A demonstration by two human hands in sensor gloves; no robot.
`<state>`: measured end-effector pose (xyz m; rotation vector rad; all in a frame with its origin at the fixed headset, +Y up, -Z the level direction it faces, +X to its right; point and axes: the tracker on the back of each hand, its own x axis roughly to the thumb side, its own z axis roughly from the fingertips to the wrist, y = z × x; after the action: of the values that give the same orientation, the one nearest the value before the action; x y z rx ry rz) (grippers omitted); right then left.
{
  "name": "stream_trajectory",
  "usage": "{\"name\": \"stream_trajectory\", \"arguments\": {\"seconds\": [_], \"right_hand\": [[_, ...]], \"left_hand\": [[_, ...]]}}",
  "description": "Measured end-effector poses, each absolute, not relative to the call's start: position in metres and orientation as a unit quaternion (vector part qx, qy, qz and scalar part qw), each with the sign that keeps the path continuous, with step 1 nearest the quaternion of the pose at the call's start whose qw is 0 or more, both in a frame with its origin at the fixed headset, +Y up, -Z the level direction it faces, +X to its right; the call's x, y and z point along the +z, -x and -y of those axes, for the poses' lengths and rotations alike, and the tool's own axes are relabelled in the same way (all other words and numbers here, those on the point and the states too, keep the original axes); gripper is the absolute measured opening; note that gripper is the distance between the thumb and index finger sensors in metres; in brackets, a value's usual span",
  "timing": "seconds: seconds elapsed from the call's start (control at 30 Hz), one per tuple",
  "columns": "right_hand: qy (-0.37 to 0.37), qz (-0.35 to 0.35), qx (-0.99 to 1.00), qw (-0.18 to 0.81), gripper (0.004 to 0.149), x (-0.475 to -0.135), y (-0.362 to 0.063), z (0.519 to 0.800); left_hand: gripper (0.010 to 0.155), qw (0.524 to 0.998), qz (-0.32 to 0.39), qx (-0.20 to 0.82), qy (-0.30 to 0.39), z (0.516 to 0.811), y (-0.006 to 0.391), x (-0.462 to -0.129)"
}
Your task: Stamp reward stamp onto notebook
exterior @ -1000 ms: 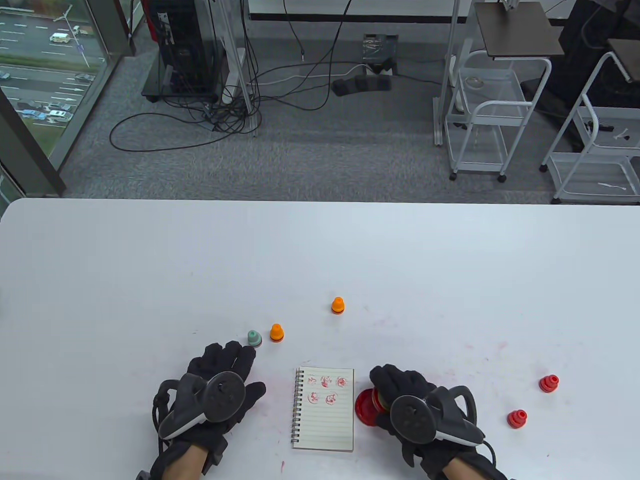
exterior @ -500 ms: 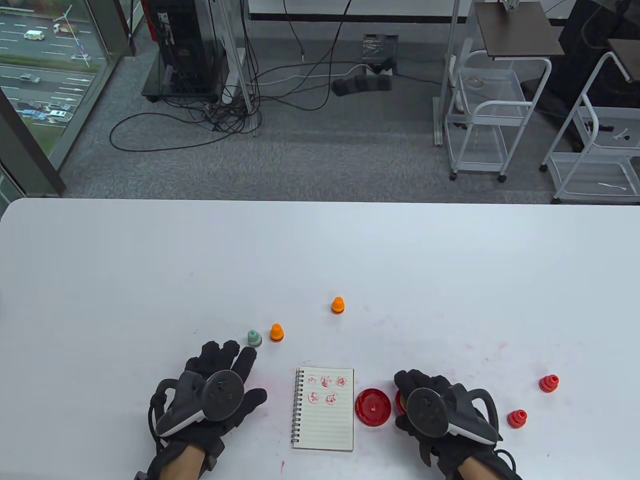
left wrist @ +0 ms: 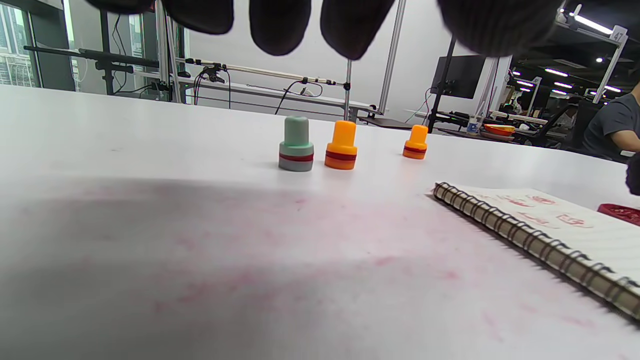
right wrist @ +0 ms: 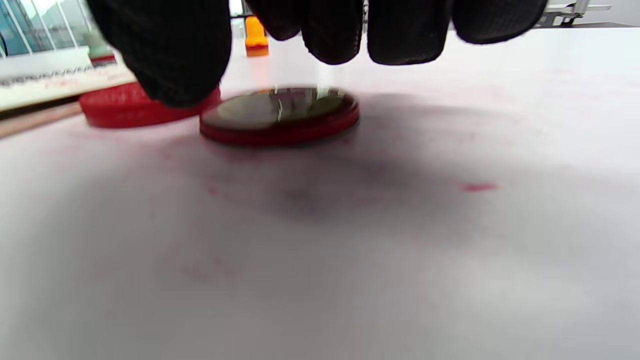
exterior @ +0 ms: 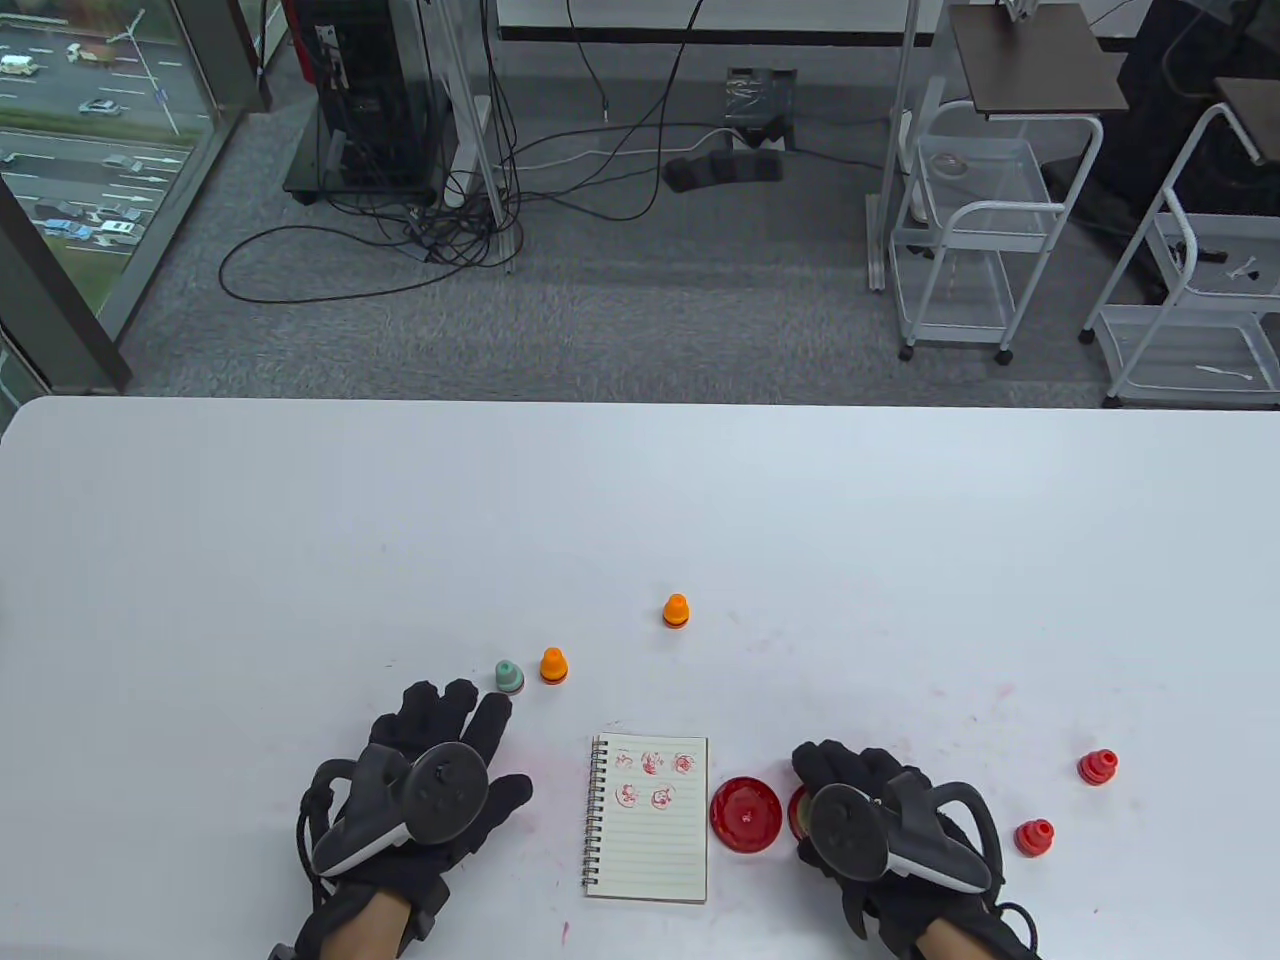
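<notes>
White bench, pink smears: right grip (exterior: 850, 800) loose over open ink pad (right wrist: 280, 114), holding nothing; left grip (exterior: 440, 750) flat; glove could pick up ink and smudge the notebook (exterior: 648, 830).

A white table (exterior: 640, 500), smeared with faint pink ink near its front, carries a spiral notebook (exterior: 648, 830), a red lid (exterior: 745, 815) just right of it, a shallow red ink pad (right wrist: 280, 117) beside that, a green stamp (exterior: 509, 676), two orange stamps (exterior: 553, 665) (exterior: 676, 611), and two red stamps (exterior: 1097, 767) (exterior: 1034, 837).
</notes>
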<state>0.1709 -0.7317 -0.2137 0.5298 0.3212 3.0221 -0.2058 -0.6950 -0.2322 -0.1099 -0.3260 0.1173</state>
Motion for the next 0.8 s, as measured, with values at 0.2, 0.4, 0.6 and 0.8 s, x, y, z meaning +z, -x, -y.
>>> {"name": "stream_trajectory", "arguments": {"seconds": [0.2, 0.4, 0.6, 0.8], "right_hand": [[-0.146, -0.014, 0.985, 0.090, 0.074, -0.206, -0.203, 0.690], [-0.119, 0.011, 0.991, 0.064, 0.065, -0.200, -0.241, 0.660], [-0.033, -0.003, 0.997, 0.069, 0.062, -0.186, -0.283, 0.672], [0.059, -0.072, 0.995, 0.046, 0.065, -0.184, -0.307, 0.692]], "left_hand": [[0.083, 0.984, 0.160, 0.063, 0.049, 0.694, 0.207, -0.232], [0.082, 0.984, 0.158, 0.067, 0.040, 0.692, 0.209, -0.233], [0.082, 0.984, 0.162, 0.062, 0.042, 0.693, 0.207, -0.233], [0.081, 0.983, 0.166, 0.060, 0.058, 0.696, 0.203, -0.232]]}}
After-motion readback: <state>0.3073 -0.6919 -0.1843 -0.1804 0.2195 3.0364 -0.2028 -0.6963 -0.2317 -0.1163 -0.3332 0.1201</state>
